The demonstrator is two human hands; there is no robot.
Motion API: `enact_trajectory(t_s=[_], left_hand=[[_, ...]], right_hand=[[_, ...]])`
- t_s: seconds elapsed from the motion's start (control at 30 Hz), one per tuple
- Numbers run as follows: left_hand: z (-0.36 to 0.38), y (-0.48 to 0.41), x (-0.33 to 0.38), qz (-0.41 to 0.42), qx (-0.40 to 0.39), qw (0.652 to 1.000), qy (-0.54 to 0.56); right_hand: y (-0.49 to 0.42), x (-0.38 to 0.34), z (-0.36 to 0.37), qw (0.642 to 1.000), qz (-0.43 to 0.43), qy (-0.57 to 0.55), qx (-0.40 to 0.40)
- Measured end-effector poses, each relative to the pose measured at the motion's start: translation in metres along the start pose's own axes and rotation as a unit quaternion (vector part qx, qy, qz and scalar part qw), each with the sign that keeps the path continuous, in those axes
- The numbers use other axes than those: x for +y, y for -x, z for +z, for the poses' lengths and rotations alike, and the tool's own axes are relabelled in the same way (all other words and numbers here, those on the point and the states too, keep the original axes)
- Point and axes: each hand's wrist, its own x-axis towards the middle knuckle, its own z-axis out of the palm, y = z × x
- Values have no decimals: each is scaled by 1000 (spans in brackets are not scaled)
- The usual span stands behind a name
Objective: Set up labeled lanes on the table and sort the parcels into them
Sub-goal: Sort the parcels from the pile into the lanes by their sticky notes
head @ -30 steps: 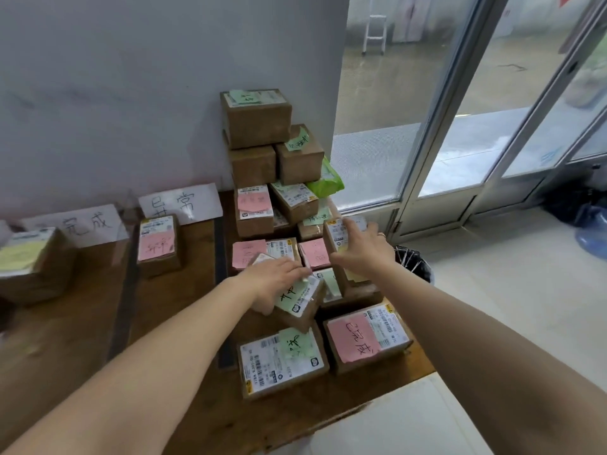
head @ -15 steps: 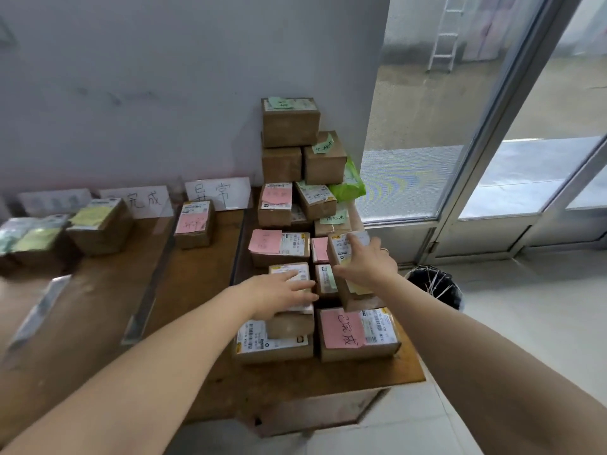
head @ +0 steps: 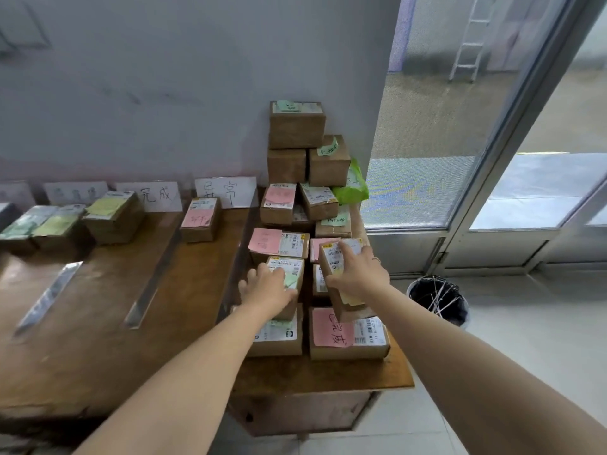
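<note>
One parcel (head: pixel 333 257) in right hand (head: pixel 359 274), bin (head: pixel 461 315) holding thin strips (head: pixel 438 298)

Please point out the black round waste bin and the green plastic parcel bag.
Black round waste bin (head: pixel 423 298): head view, on its liner's left wall.
Green plastic parcel bag (head: pixel 354 189): head view, on its crinkled middle.

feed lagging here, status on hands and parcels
Left hand on green-note parcel, grip unclear. Right hand grips tilted parcel. Unsorted pile crowds both.
</note>
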Motion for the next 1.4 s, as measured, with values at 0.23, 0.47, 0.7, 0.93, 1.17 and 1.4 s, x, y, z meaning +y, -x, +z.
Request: enact_trajectory(t_s=[0.23,0.47,0.7,0.93,1.17,1.4], left_hand=[[14,-4,2,-81,-52,989,114],[-25,2,-9,-38,44,993,104],[-93,-5,-83,-30,199,967,156],[-135,-34,-206,-102,230,959,128],[-158,-98,-288,-83,202,971,100],[-148,-154,-310,-66,166,977,114]], right_hand=[[-1,-1,2,1000,-15,-8,-3],[-4,-31,-16,997,-30,-44,63],[-21,-131,-30,989,-86,-73,97],[-44,-252,-4,985,-134,-52,101],[-87,-317,24,992,-76,-25,99],[-132,-328,41,996,4,-12,84]])
